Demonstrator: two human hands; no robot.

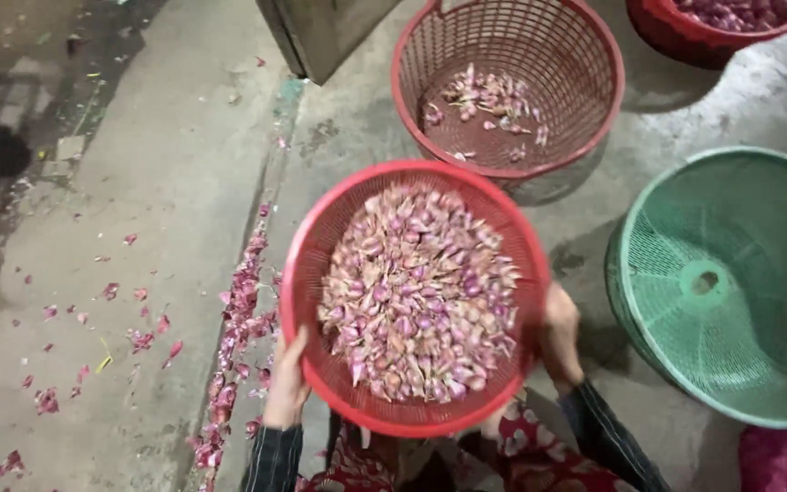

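Red plastic tray [307,273], round and meshed, sits between both hands above the concrete floor [166,182], heaped with pinkish shallot pieces [419,292]. Left hand [286,387] grips its near-left rim; right hand [559,335] clasps the right rim. Beyond stands a deeper red basket [594,82] holding few scraps; a green basket [758,237] lies to the right, purple peels [243,292] strewn left.

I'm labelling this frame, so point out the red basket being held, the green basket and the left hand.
held red basket [307,264]: head view, left rim.
green basket [705,281]: head view, centre hub.
left hand [286,387]: head view, back of hand.
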